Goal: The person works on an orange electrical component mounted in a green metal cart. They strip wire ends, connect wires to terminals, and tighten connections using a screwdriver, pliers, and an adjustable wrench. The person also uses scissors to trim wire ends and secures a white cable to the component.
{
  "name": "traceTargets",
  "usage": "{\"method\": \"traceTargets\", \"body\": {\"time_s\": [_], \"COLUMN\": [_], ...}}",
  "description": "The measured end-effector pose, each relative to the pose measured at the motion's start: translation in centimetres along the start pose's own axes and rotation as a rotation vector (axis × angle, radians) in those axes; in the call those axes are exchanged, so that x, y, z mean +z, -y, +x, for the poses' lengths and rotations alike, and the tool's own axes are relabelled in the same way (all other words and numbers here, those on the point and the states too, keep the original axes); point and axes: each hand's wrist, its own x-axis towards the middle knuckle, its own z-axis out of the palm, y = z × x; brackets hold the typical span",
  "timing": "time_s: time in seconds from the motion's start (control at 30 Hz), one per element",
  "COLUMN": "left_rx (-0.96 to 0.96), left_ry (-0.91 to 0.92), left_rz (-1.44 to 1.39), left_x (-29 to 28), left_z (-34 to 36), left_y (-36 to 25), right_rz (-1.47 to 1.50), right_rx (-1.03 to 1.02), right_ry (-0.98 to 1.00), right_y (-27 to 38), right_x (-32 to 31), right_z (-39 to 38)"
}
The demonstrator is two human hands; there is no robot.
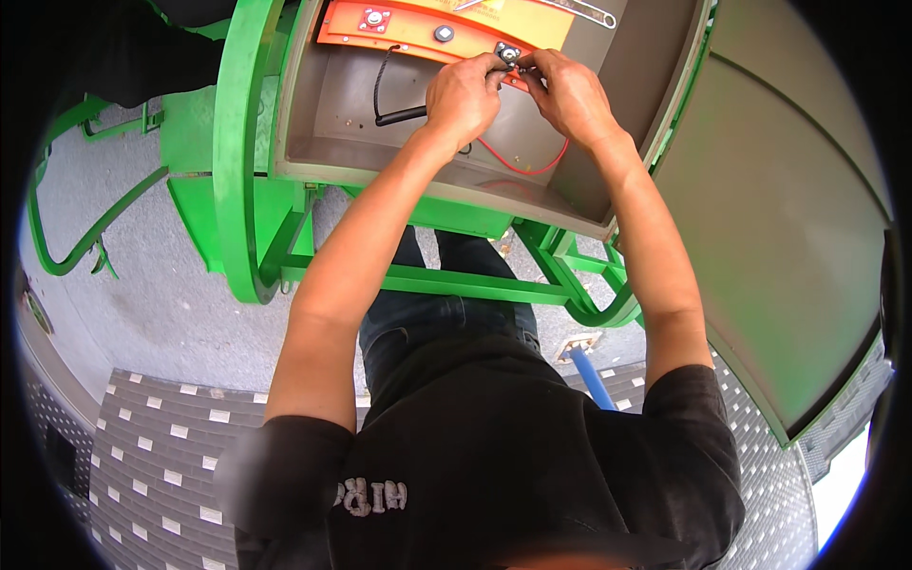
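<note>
While busy at a round metal fitting (507,55) near the right end of an orange panel (418,36), meeting there with left hand (464,100) and right hand (573,100), both curled inward. Cannot tell how tightly closed, nor whether holding the fitting or something tiny hidden beside it. Could drop any loose piece into the grey box (342,157) below, if fumbling. Might also snag the red wire (521,171), looped underneath, if withdrawing carelessly, or nudge the wrench (587,10) beyond, if reaching too far.

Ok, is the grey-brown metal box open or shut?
Open: the box shows its interior; left hand and right hand reach the long orange panel inside.
</note>
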Motion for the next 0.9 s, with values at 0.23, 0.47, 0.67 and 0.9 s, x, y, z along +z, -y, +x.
{"method": "traceTargets", "body": {"time_s": [0.23,0.47,0.67,0.9], "left_rx": [-0.050,-0.191,-0.138,-0.164], "left_ry": [-0.023,-0.156,-0.268,-0.271], "left_rz": [-0.060,-0.194,-0.211,-0.223], "left_x": [0.2,1.3,2.2,2.4], "left_z": [0.1,1.2,1.6,1.4], "left_y": [-0.1,0.2,1.1,1.3], "right_rz": [-0.051,-0.105,-0.175,-0.200], "right_rx": [-0.042,-0.050,-0.069,-0.088], "right_ry": [0.032,-0.128,-0.229,-0.236], "right_y": [0.0,-0.8,-0.9,-0.8], "right_x": [-0.3,1.9,3.5,3.6], "right_z": [-0.4,1.3,1.6,1.6]}}
